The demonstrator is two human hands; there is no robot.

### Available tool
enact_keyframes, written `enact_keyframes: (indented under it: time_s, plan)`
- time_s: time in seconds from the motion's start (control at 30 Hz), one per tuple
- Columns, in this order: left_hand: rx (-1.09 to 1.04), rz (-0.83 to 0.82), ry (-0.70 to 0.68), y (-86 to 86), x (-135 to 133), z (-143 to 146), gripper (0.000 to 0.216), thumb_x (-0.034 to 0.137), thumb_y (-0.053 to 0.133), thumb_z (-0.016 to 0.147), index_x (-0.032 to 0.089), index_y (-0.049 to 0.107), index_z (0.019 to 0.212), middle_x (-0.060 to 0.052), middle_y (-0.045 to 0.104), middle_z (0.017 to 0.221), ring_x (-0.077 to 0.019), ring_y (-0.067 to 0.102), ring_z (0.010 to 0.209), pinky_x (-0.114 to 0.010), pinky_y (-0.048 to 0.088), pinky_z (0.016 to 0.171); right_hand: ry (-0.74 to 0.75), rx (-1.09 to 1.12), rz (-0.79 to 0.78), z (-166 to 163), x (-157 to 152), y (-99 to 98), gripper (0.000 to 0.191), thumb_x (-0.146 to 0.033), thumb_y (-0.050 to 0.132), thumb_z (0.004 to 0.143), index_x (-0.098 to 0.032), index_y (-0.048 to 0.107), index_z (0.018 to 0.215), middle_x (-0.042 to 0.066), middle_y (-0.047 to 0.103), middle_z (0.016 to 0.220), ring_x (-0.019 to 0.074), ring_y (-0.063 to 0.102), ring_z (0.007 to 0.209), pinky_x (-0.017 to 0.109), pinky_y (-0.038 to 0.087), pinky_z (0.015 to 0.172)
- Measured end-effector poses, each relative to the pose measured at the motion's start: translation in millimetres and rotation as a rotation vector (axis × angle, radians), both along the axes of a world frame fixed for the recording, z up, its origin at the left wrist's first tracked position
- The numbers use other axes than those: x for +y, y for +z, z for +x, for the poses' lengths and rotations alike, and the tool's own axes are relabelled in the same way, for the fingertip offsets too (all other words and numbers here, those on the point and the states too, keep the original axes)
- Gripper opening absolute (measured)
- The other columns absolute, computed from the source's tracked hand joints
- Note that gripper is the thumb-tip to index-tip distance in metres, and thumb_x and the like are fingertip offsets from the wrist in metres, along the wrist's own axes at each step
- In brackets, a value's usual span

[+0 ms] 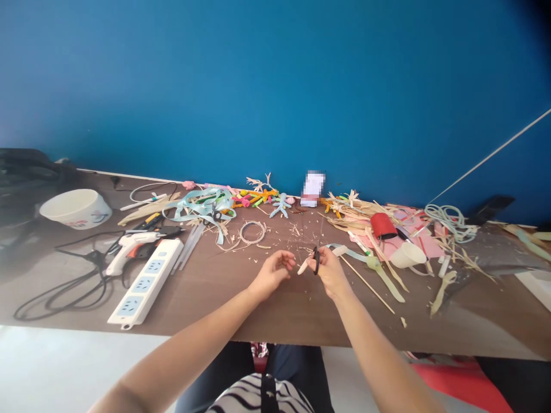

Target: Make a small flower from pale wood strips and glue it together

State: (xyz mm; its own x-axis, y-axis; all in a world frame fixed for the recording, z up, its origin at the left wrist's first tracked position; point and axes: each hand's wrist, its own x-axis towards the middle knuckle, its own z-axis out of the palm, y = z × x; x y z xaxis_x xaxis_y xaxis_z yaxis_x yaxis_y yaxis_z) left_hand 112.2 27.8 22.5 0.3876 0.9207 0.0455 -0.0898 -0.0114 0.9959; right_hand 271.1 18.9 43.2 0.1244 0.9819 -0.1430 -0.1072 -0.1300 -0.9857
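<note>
My right hand (329, 272) is closed on black-handled scissors (316, 261) above the middle of the table. Their blades are hard to make out. Just left of the handle, a short pale strip (303, 267) shows; I cannot tell whether it is held or lying on the table. My left hand (275, 274) hovers to the left with fingers loosely bent and apart, and nothing visible in it. Small pale scraps (297, 230) lie scattered beyond both hands. A thin stick (368, 285) rests on the table to the right of my right hand.
On the left are a white power strip (146, 284), a glue gun (131, 250), black cables (64, 295) and a white bowl (76, 207). Blue ribbon (189, 205) and a coil (252, 232) lie further in. A red cup (383, 225), white cup (407, 255) and dried husks (355, 215) crowd the right.
</note>
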Motion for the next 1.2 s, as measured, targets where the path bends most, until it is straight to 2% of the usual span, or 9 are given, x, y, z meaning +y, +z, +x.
enact_keyframes:
  time_s: [0.1,0.2,0.3,0.5,0.63,0.83,1.0,1.1,1.2]
  plan:
    - [-0.085,-0.332,-0.071,5.5,6.6,1.8,0.021,0.026,0.047,0.068,0.013,0.059,0.08,-0.005,0.056,0.075,-0.009,0.047,0.059,-0.017,0.034,0.043,0.081,-0.057,0.017,0.0,4.1,3.1,0.029,-0.018,0.066,0.053,-0.018,0.042,0.068,-0.006,0.052,0.058,0.0082,0.047,0.054,0.02,0.033,0.051]
    - [-0.039,-0.433,-0.1,8.0,9.7,4.5,0.019,0.031,0.058,0.063,0.013,0.059,0.069,0.002,0.047,0.053,-0.0039,0.032,0.044,-0.015,0.016,0.037,0.128,-0.114,0.031,-0.9,8.1,2.6,0.029,-0.018,0.066,0.054,-0.019,0.041,0.068,-0.006,0.052,0.058,0.0091,0.049,0.054,0.021,0.036,0.053]
    - [-0.017,-0.464,-0.102,5.7,8.2,7.7,0.018,0.028,0.064,0.056,0.012,0.056,0.062,0.004,0.044,0.049,-0.0021,0.024,0.041,-0.016,0.011,0.037,0.147,-0.152,0.048,-0.8,11.4,0.7,0.028,-0.018,0.065,0.055,-0.019,0.04,0.068,-0.006,0.051,0.057,0.0097,0.05,0.054,0.022,0.037,0.054]
    - [-0.002,-0.422,-0.129,4.5,5.9,9.4,0.019,0.027,0.065,0.055,0.013,0.056,0.064,0.001,0.056,0.058,-0.0029,0.032,0.043,-0.016,0.017,0.038,0.186,-0.211,0.078,1.6,12.4,-0.7,0.027,-0.017,0.063,0.057,-0.02,0.039,0.069,-0.006,0.051,0.058,0.0099,0.05,0.053,0.022,0.037,0.052]
    - [0.07,-0.405,-0.151,7.4,8.6,7.0,0.019,0.029,0.064,0.056,0.013,0.058,0.062,0.0,0.055,0.056,-0.006,0.042,0.048,-0.016,0.025,0.04,0.251,-0.238,0.094,3.1,11.4,0.1,0.027,-0.016,0.063,0.058,-0.02,0.04,0.07,-0.007,0.051,0.059,0.0091,0.048,0.053,0.021,0.037,0.052]
    - [0.063,-0.439,-0.106,6.5,8.6,10.1,0.013,0.024,0.062,0.055,0.013,0.056,0.057,0.001,0.054,0.051,-0.0059,0.042,0.046,-0.016,0.026,0.038,0.293,-0.228,0.083,2.8,10.7,-0.2,0.029,-0.022,0.068,0.058,-0.02,0.042,0.071,-0.006,0.053,0.06,0.0094,0.048,0.054,0.021,0.036,0.052]
    - [-0.248,-0.447,0.078,8.8,7.3,7.6,0.019,0.029,0.065,0.058,0.012,0.056,0.062,0.0,0.054,0.056,-0.0056,0.047,0.05,-0.015,0.035,0.044,0.179,-0.172,0.066,5.1,-7.2,-3.6,0.029,-0.045,0.055,0.071,-0.019,0.044,0.078,0.001,0.058,0.065,0.0112,0.048,0.054,0.022,0.033,0.047]
    - [-0.427,-0.485,0.081,11.3,7.6,3.4,0.021,0.029,0.067,0.06,0.012,0.056,0.066,-0.001,0.055,0.062,-0.007,0.052,0.058,-0.017,0.042,0.052,0.307,-0.201,0.06,3.9,-26.4,-10.8,0.033,-0.049,0.051,0.074,-0.018,0.045,0.079,0.004,0.06,0.068,0.0114,0.047,0.054,0.023,0.033,0.047]
    - [-0.484,-0.519,0.073,12.7,7.9,2.1,0.021,0.029,0.068,0.06,0.013,0.056,0.067,-0.001,0.057,0.064,-0.0086,0.055,0.062,-0.018,0.044,0.053,0.441,-0.195,0.03,0.4,-41.8,-16.8,0.034,-0.048,0.056,0.07,-0.018,0.045,0.081,0.003,0.059,0.068,0.013,0.05,0.06,0.024,0.036,0.053]
